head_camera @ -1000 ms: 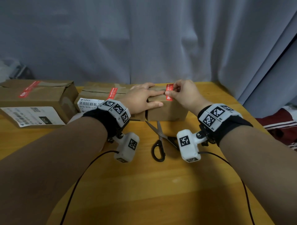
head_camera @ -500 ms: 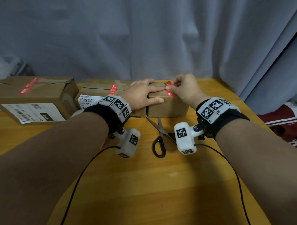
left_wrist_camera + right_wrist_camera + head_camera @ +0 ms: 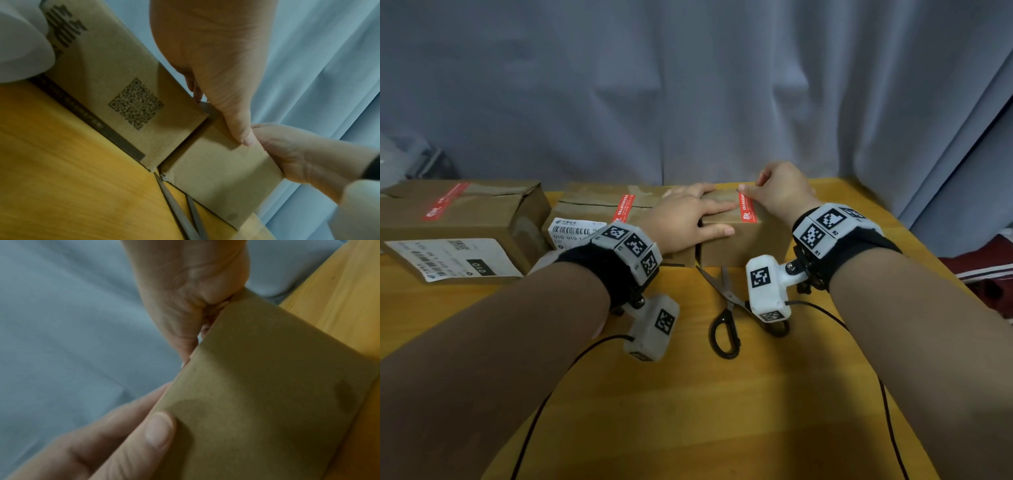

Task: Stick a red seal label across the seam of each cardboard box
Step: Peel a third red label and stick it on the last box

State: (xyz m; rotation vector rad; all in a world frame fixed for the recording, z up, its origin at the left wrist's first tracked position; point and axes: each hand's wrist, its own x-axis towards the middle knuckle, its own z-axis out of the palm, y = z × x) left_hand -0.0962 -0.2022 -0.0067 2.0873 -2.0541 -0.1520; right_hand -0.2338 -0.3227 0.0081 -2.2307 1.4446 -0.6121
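Observation:
A small cardboard box (image 3: 743, 243) stands at the table's far middle. A red seal label (image 3: 746, 209) lies front to back across its top. My right hand (image 3: 777, 192) is at the box's far edge, fingers curled, thumb and forefinger pinching the label's far end. My left hand (image 3: 685, 219) lies on the box's left part, straight fingers on top and thumb pressed to the front face (image 3: 222, 175). The middle box (image 3: 599, 209) and the large left box (image 3: 465, 212) each carry a red label. The wrist views show neither label; the small box's front (image 3: 267, 386) fills the right wrist view.
Black-handled scissors (image 3: 726, 308) lie open on the wooden table (image 3: 688, 411) just in front of the small box. A grey curtain (image 3: 688, 85) hangs close behind the boxes. The table's right edge (image 3: 928, 246) is near my right wrist. Cables trail from both wrist cameras.
The label, first held at the box's front edge, now lies along the top. My right hand has slid back to the far edge with it. The left hand stays on the box.

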